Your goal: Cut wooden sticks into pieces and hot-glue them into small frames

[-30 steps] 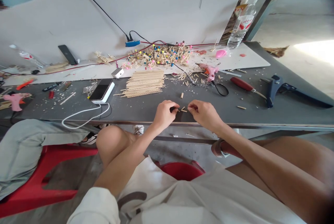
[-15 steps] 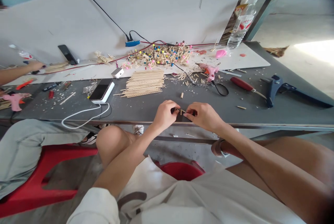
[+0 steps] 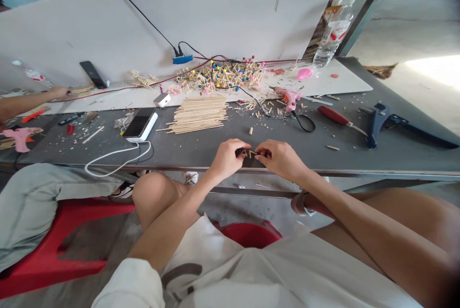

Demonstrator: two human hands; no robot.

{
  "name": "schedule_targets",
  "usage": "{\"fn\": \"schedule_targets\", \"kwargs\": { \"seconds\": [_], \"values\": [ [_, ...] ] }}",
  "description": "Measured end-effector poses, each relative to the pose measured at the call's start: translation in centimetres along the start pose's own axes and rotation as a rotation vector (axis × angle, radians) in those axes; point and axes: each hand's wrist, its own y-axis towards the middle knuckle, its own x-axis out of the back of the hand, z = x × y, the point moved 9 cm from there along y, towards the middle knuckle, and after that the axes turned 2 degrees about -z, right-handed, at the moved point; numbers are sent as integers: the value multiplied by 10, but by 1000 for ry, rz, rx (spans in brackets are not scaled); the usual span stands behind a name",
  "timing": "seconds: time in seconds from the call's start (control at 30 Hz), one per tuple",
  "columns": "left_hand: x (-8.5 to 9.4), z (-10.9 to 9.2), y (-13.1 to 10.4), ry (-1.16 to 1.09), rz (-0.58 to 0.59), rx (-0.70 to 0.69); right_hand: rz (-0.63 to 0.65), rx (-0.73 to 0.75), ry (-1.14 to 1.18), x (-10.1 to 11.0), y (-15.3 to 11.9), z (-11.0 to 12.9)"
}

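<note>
At the front edge of the grey table, my left hand [image 3: 228, 157] is closed in a pinch on a short wooden stick [image 3: 246, 153]. Facing it, my right hand [image 3: 278, 158] pinches another short piece, a bent-looking wooden stick [image 3: 252, 153] whose exact shape is too small to make out. A narrow gap separates the two pieces. Just beyond my fingers a short thick wooden peg [image 3: 250, 131] stands on the table. Farther back lies a bundle of thin wooden sticks [image 3: 199, 115].
Behind the bundle is a heap of sticks with coloured balls [image 3: 224, 75]. A pink glue gun [image 3: 290, 97], a red-handled tool [image 3: 334, 115] and a blue folding saw [image 3: 379, 123] lie right. A white power bank [image 3: 142, 125] lies left. Another person's hand [image 3: 57, 92] is far left.
My hands have shifted slightly, and the pieces between my fingertips now sit a little farther apart. At the far left, the other person's hand has moved slightly right.
</note>
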Motion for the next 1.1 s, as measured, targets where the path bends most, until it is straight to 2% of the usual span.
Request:
{"fn": "schedule_targets", "kwargs": {
  "seconds": [0.17,0.37,0.6,1.1],
  "values": [
    [-1,-4,-2,42,35,-50,26,35,-11,-2,-1,4],
    [-2,-3,-3,113,43,-28,9,59,-18,-2,-2,4],
    [-8,-13,-7,197,62,-161,20,74,-67,-6,-2,3],
    [-10,-18,-10,229,74,-182,-11,64,-74,-7,-3,3]
  ]
}}
